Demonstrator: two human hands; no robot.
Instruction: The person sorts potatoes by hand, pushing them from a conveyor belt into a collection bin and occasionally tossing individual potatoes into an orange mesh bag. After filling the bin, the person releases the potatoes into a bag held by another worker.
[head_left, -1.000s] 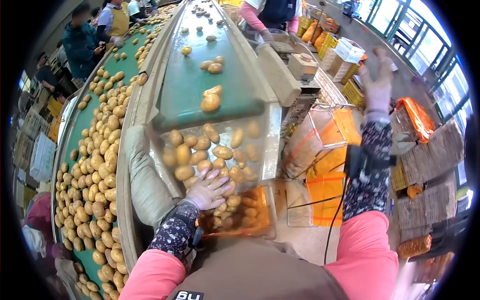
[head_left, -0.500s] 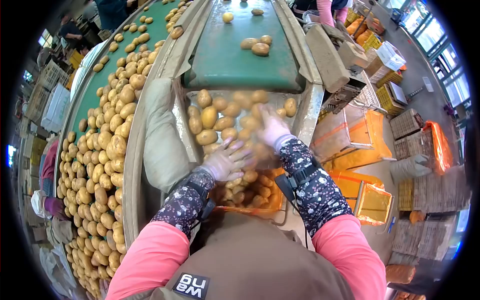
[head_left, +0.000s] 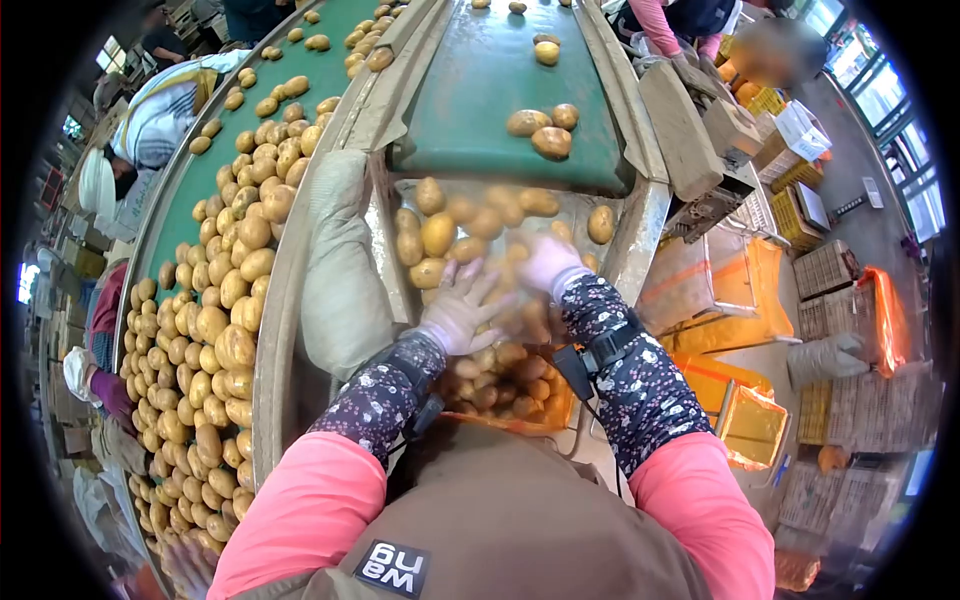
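Note:
My left hand (head_left: 460, 308), in a thin light glove, lies with fingers spread on the pile of potatoes (head_left: 440, 238) in the steel chute below the green belt (head_left: 480, 100). Beside it my right hand (head_left: 548, 264), gloved too and blurred by motion, rests on the same pile a little farther right. Neither hand clearly grips a potato. Under both hands an orange mesh bag (head_left: 505, 385) holds several potatoes. Three more potatoes (head_left: 541, 128) sit near the belt's end, just above the chute.
A second green belt (head_left: 225, 250) packed with potatoes runs along my left, with other people beside it. A grey padded sack (head_left: 340, 265) lies between the belts. Orange bags on wire frames (head_left: 715, 300) and stacked crates stand at right. Another person works at the top right.
One second ago my right hand was raised far out to the right; it came down onto the potato pile beside my left. My view has tilted down and closer to the chute.

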